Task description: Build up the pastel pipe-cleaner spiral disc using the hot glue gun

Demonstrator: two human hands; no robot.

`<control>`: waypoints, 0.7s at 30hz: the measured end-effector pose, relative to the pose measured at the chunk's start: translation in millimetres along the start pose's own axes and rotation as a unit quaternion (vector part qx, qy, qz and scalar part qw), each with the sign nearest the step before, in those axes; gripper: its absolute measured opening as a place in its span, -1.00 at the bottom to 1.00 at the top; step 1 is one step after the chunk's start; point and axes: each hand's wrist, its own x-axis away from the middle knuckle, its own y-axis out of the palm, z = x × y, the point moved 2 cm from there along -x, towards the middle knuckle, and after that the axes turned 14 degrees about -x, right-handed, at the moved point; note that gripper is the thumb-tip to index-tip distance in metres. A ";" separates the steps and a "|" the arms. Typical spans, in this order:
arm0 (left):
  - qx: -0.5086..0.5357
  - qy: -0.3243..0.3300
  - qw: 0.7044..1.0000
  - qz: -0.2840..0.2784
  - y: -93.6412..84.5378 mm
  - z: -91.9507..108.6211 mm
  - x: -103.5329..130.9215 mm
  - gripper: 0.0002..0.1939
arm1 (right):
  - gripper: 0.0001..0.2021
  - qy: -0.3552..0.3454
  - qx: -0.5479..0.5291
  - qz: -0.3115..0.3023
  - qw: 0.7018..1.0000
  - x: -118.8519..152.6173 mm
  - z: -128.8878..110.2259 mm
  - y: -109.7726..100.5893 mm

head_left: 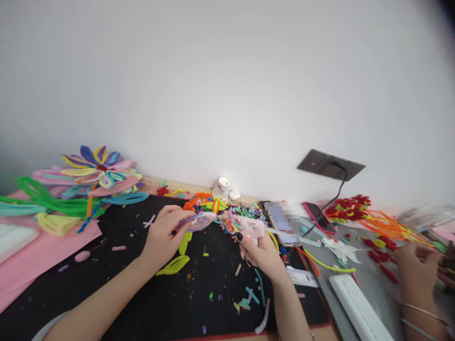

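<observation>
My left hand (pixel 167 230) pinches a loop of pale purple and pink pipe cleaner (pixel 204 220) above the black mat (pixel 142 293). Wrapped round the handle of a light pink glue gun (pixel 251 228), my right hand (pixel 259 251) points its nozzle left toward that loop. A small orange light glows on the gun, and a glue stick extends from its back. Yellow-green pipe cleaner loops (pixel 174 265) lie beneath my left hand. Whether the nozzle touches the loop cannot be made out.
Pipe cleaner flowers (pixel 101 170) lie at the left on pink paper (pixel 42 267). A white cup (pixel 222 188) stands by the wall. Phones (pixel 284 222) lie right of the gun. Another person's hand (pixel 417 265) works at the far right, near red pieces (pixel 350 208) and a white case (pixel 359 308).
</observation>
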 end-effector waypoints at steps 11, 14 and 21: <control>0.239 -0.292 0.925 0.041 10.3 -25.9 -2.7 -0.74 | -0.97 0.005 0.056 -0.032 0.998 -8.2 -3.7 -1.3; 0.316 -0.359 0.872 0.101 13.7 -36.6 -6.3 -0.70 | -0.82 0.018 0.067 -0.091 0.993 -6.1 -2.8 -1.5; 0.398 -0.425 0.800 0.142 17.1 -45.2 -9.6 -0.72 | -0.65 0.050 0.080 -0.154 0.984 -0.5 10.5 -1.7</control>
